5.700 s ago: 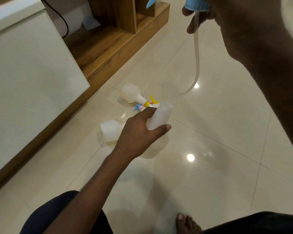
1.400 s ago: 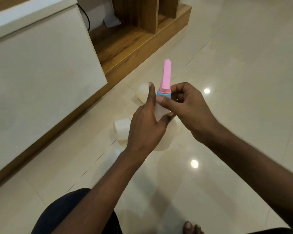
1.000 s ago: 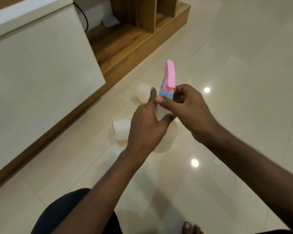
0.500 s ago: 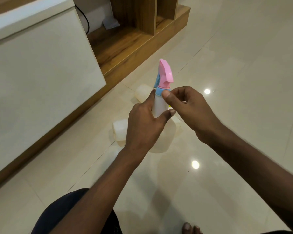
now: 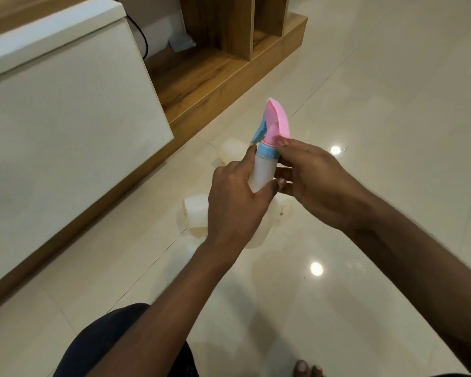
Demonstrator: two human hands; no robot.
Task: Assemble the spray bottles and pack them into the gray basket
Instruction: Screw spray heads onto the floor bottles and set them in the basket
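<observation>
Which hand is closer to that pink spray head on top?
The right hand: its fingertips pinch the base of the pink plastic spray head. The left hand grips the white bottle lower down.

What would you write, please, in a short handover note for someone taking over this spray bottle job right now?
Left hand: grips the white bottle, held upright above the floor.
Right hand: fingertips pinch the base of the pink spray head, just above its blue collar.
Done: the head sits on the bottle neck; whether it is fully tight cannot be told.
Left: two more white bottles lie on the floor behind the hands. The gray basket is out of view; nothing seen packed.
</observation>
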